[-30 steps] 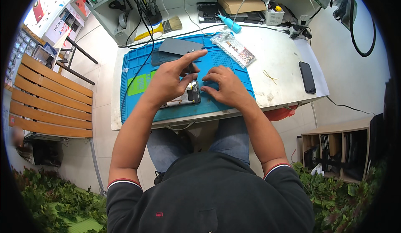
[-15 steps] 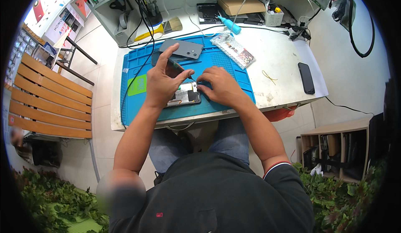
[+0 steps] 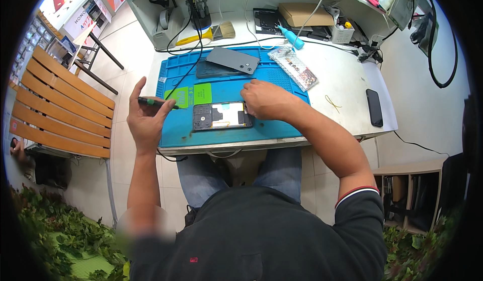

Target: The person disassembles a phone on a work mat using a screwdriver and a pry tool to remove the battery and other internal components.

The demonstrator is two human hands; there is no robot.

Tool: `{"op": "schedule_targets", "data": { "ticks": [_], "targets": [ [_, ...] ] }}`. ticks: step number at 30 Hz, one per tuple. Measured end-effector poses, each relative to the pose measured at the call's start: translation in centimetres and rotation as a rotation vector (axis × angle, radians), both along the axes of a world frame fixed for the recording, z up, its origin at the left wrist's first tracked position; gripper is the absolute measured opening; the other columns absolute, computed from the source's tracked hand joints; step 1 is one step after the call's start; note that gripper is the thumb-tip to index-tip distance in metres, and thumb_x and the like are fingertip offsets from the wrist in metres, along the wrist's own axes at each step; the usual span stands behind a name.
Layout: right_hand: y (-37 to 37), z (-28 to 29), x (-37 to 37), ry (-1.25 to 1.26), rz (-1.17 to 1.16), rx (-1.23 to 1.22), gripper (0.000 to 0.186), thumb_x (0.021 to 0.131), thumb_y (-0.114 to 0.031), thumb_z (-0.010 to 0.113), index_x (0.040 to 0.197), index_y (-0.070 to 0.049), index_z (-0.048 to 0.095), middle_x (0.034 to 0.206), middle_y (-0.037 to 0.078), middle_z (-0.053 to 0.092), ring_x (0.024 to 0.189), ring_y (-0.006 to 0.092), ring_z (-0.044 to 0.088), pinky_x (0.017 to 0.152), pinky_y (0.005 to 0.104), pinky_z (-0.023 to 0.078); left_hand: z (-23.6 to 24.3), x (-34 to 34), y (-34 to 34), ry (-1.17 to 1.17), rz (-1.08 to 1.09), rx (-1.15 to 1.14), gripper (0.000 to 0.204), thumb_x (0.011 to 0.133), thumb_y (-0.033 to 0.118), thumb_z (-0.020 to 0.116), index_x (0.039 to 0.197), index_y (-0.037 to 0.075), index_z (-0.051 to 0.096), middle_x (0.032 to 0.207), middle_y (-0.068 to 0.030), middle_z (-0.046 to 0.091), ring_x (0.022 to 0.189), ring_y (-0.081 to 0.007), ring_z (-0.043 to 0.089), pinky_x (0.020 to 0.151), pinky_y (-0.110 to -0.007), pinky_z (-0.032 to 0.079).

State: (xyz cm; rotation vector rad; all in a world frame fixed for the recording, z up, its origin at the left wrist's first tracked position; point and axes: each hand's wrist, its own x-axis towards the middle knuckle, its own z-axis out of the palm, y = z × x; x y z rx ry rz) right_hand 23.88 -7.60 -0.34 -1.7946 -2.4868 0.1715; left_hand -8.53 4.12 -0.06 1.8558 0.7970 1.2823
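Observation:
An opened phone (image 3: pixel 223 122) lies on the blue work mat (image 3: pixel 176 135), its battery and inner parts bared. My left hand (image 3: pixel 146 122) is raised off the mat's left side, closed around a screwdriver (image 3: pixel 149 101) with a green and black handle, its tip pointing right. At the opened phone's right end is my right hand (image 3: pixel 266 100), fingers curled down against its edge. What those fingers pinch, if anything, is hidden. A grey phone back cover (image 3: pixel 232 59) rests behind, on top of another dark flat panel (image 3: pixel 209 70).
A bubble-wrap packet (image 3: pixel 294 68), a light-blue bottle (image 3: pixel 292 37) and a yellow-handled brush (image 3: pixel 221 31) lie toward the back. Black cables (image 3: pixel 193 62) hang over the mat's left part. A dark phone (image 3: pixel 374 108) sits at the right edge.
My left hand has drawn back to the left with the screwdriver, uncovering the opened phone. My right hand stays by its right end, fingers curled lower.

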Motion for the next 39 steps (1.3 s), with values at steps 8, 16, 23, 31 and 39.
{"op": "schedule_targets", "data": {
  "ticks": [8,16,23,31,39],
  "targets": [
    [8.6,0.2,-1.1,0.123,-0.116,0.152,0.033,0.099,-0.023,0.068,0.119,0.003,0.070,0.119,0.024,0.074,0.119,0.0419,0.069,0.108,0.0492,0.055,-1.0,-2.5,-0.3,0.078,0.054,-0.147,0.088,0.092,0.002,0.091,0.167,0.006,0.045,0.091,-0.0062,0.075,0.084,-0.0137,0.076,0.079,-0.028,0.063],
    [6.4,-1.1,-1.9,0.265,-0.090,0.205,0.054,0.098,-0.033,0.079,0.138,0.001,0.067,0.134,0.020,0.070,0.132,0.0392,0.063,0.113,0.0500,0.053,-0.1,-4.0,-0.7,0.278,0.053,-0.154,0.099,0.093,0.014,0.091,0.174,0.011,0.035,0.085,-0.0073,0.074,0.082,-0.0160,0.075,0.079,-0.032,0.061],
    [1.0,1.4,-3.4,0.198,0.002,-0.145,0.087,0.076,-0.053,0.097,0.141,-0.002,0.071,0.133,0.018,0.071,0.130,0.0374,0.065,0.111,0.0475,0.054,1.2,-0.5,3.1,0.890,-0.100,-0.070,0.105,0.090,0.023,0.091,0.177,0.022,0.032,0.079,-0.0106,0.067,0.075,-0.0275,0.067,0.076,-0.040,0.055],
    [1.5,2.5,-5.3,-0.036,0.093,-0.151,0.055,0.084,-0.037,0.088,0.123,-0.002,0.075,0.117,0.017,0.075,0.117,0.0379,0.072,0.102,0.0480,0.059,0.8,2.4,5.0,0.870,-0.048,0.122,0.077,0.094,0.030,0.089,0.163,0.018,0.057,0.091,-0.0105,0.075,0.082,-0.0287,0.072,0.080,-0.041,0.058],
    [0.7,2.0,-4.3,0.247,-0.086,-0.044,0.024,0.101,-0.012,0.061,0.121,-0.001,0.067,0.107,0.023,0.076,0.094,0.0452,0.075,0.078,0.0516,0.061,-1.3,0.5,4.3,0.438,-0.091,-0.085,0.053,0.106,0.024,0.078,0.154,0.006,0.064,0.097,-0.0097,0.077,0.081,-0.0165,0.071,0.079,-0.032,0.060]
  ]
}}
